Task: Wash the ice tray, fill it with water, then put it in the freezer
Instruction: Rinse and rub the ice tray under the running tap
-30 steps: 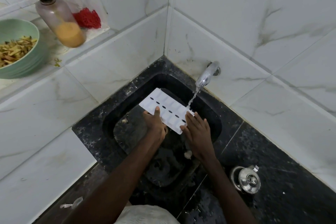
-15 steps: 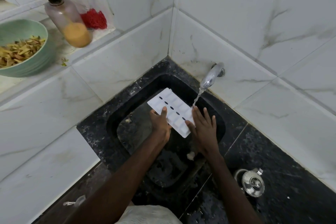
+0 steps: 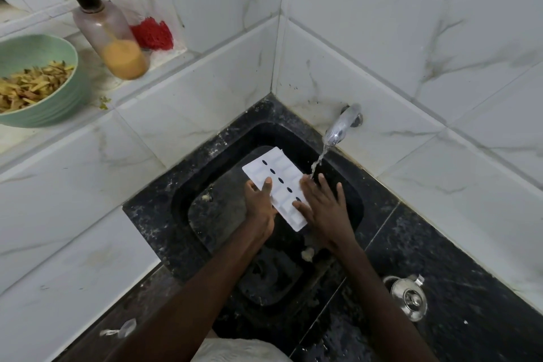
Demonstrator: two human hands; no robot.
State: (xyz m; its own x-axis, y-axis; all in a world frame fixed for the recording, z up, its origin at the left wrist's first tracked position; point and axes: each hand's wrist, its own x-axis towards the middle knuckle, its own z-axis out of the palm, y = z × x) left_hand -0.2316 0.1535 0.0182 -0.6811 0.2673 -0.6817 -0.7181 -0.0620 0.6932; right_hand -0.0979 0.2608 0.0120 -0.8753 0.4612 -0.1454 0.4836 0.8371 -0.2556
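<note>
**Head view: ice tray held under the running tap**

My left hand (image 3: 260, 209) grips the white ice tray (image 3: 286, 169) by its left edge, thumb pressed on top, the other fingers hidden beneath. My right hand (image 3: 326, 210) lies flat against the tray's right edge. Its fingers were together a second ago and are now straight and fanned apart under the water stream (image 3: 319, 160).

The tray sits over the black sink (image 3: 182, 203), below the chrome tap (image 3: 342, 123). A black speckled counter (image 3: 455, 288) surrounds the sink, and white marbled wall tiles (image 3: 382, 23) meet in a corner. A steel lid (image 3: 409, 299) rests on the counter.

On the ledge (image 3: 94, 73), a green bowl (image 3: 44, 117) holds yellow strips (image 3: 32, 87). Beside it stand a pump bottle (image 3: 108, 26), partly filled with orange liquid (image 3: 125, 59), and a red scrubber (image 3: 152, 34).
</note>
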